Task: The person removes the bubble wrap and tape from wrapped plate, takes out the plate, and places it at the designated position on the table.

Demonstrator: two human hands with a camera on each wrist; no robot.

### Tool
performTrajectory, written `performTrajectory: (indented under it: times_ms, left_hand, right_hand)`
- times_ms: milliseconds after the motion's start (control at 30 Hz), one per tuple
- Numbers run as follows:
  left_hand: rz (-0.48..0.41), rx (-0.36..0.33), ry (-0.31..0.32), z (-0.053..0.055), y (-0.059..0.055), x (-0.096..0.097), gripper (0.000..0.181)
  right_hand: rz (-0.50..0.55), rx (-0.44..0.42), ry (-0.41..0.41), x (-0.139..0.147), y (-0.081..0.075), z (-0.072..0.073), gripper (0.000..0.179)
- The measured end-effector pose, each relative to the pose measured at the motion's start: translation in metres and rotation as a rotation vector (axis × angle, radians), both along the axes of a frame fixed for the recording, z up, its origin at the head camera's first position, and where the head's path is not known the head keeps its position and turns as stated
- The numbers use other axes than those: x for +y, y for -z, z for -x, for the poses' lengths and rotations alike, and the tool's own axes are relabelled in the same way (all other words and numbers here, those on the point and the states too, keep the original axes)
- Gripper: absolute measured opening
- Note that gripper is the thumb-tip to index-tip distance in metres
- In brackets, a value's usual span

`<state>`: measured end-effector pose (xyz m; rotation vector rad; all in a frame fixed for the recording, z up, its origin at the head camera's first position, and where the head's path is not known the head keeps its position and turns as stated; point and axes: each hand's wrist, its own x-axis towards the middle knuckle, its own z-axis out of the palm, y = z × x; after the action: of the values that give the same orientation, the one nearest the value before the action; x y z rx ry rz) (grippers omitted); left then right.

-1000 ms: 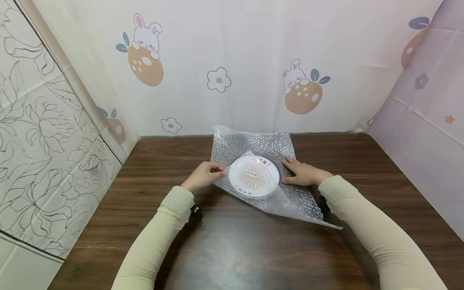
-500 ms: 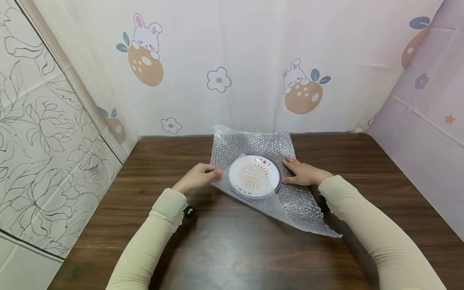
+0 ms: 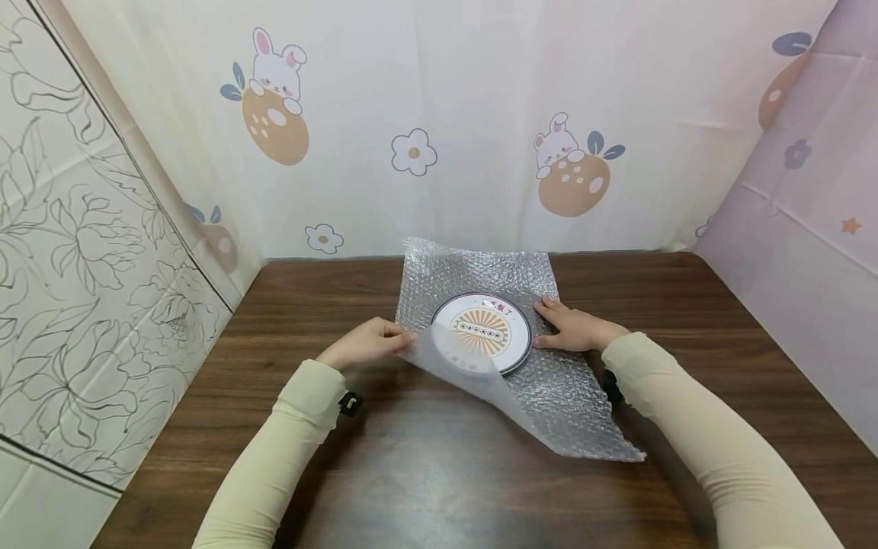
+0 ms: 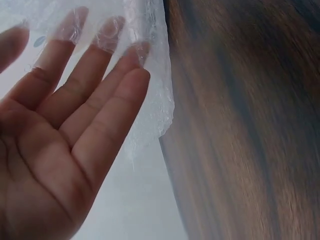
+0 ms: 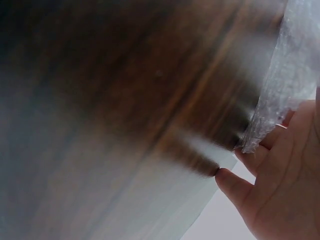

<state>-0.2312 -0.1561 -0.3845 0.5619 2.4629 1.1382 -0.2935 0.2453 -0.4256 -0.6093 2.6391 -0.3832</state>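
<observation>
A round white plate [image 3: 511, 335] with a dark rim and an orange sunburst lies on a sheet of bubble wrap [image 3: 473, 271]. The front flap of the wrap curls over the plate's near left part. At the flap's left end is my left hand [image 3: 366, 343]. In the left wrist view, that hand's fingers [image 4: 95, 107] are straight, their tips showing through the film. Spread beside the plate, my right hand [image 3: 579, 329] rests on the wrap's right side. The right wrist view catches its palm and thumb [image 5: 232, 185] at the wrap's edge.
A dark wood-grain table [image 3: 439, 488] bears everything. Behind it hangs a pale curtain [image 3: 473, 91] printed with rabbits and flowers. A wall panel with line-drawn flowers [image 3: 89, 252] stands along the left, and a lilac curtain [image 3: 823, 191] along the right.
The flap has fallen back toward the front left, baring more of the plate. My left hand has moved left and a little nearer. The right hand has stayed put.
</observation>
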Motion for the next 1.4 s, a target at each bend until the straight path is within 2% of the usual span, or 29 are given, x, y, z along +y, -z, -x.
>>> performTrajectory:
  times_ms: [267,367,633,833,1033,1167,1267,1400]
  left_hand:
    - [0.077,0.009,0.099,-0.004,-0.002,-0.004,0.033]
    - [0.104,0.002,0.133,-0.006,-0.002,-0.002,0.042]
    - [0.241,0.073,0.234,-0.023,-0.004,0.019,0.075]
    - [0.289,0.097,0.243,-0.032,0.003,0.03,0.096]
    - [0.392,0.089,0.186,-0.039,0.013,0.034,0.117]
    - [0.476,0.116,0.177,-0.042,0.016,0.038,0.121]
    - [0.554,0.14,0.195,-0.043,0.018,0.042,0.124]
    - [0.615,0.159,0.216,-0.043,0.021,0.045,0.125]
  right_hand:
    - [-0.001,-0.003,0.003,0.0,0.001,0.0,0.093]
    - [-0.003,-0.006,0.004,0.0,0.0,0.0,0.093]
    - [-0.012,-0.004,0.009,-0.001,-0.001,-0.001,0.094]
    - [-0.009,-0.011,0.011,-0.002,-0.004,-0.002,0.094]
    - [-0.008,-0.013,0.012,-0.003,-0.005,-0.003,0.093]
    - [-0.01,-0.009,0.007,-0.003,-0.005,-0.003,0.092]
    - [-0.004,-0.016,0.006,-0.003,-0.006,-0.003,0.092]
    - [-0.003,-0.026,0.003,-0.003,-0.006,-0.003,0.092]
